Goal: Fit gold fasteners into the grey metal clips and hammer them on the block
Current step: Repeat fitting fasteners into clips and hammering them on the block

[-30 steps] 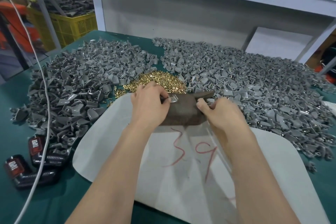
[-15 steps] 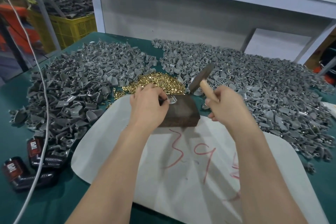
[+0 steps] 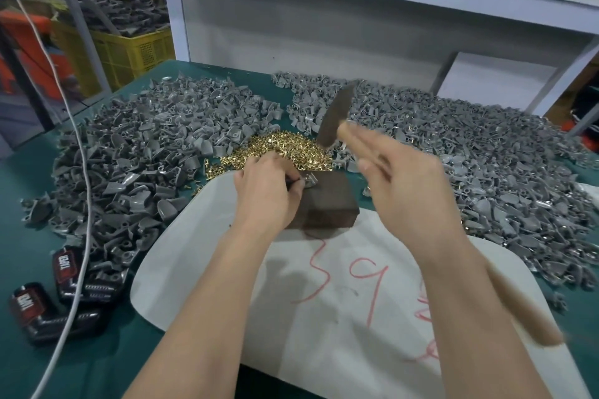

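Note:
A dark brown block (image 3: pixel 327 204) stands on a white sheet (image 3: pixel 324 317) in front of me. On its near-left top corner lies a grey metal clip (image 3: pixel 309 179), pinched by my left hand (image 3: pixel 267 191). My right hand (image 3: pixel 405 185) is raised to the right of the block, blurred, gripping a hammer (image 3: pixel 337 116) with a wooden handle; its dark head points up and back. A heap of gold fasteners (image 3: pixel 282 152) sits just behind the block. Grey clips fill a big pile on the left (image 3: pixel 146 152) and another on the right (image 3: pixel 470 152).
The green table top (image 3: pixel 64 366) carries two black and red battery packs (image 3: pixel 64 295) at the near left, crossed by a white cable (image 3: pixel 77 204). A yellow crate (image 3: pixel 129 52) of grey parts stands beyond the table's left edge. A white shelf frame (image 3: pixel 356 10) closes the back.
My right hand has lifted the hammer from lying flat on the block up and back, higher than half a second ago. My left hand stays on the clip at the block.

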